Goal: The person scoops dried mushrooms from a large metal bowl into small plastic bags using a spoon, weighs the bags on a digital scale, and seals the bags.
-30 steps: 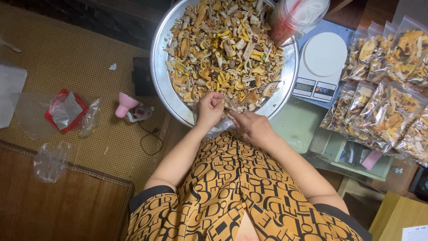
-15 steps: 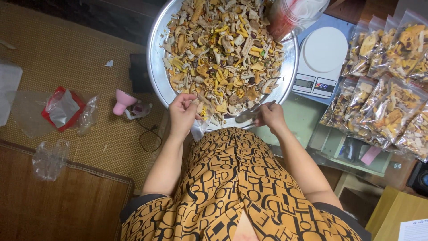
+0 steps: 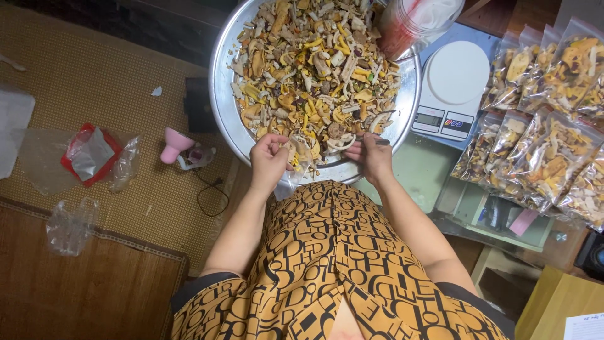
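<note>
Both hands slid back to the tray (image 3: pixel 221 107) rim at 6 o'clock: left hand (image 3: pixel 269 160) pinched on some chips (image 3: pixel 314 69), right hand (image 3: pixel 372 154) closed around a thin dark tool, maybe.

Clear filled snack bags (image 3: pixel 547 119) lie far right — a red-and-silver packet (image 3: pixel 88 154) left, beside empty clear bags (image 3: pixel 69 223).

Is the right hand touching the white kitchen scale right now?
Apart. The head view shows the right hand at the near rim of the metal tray, with tray rim and green surface between it and the scale.
</note>
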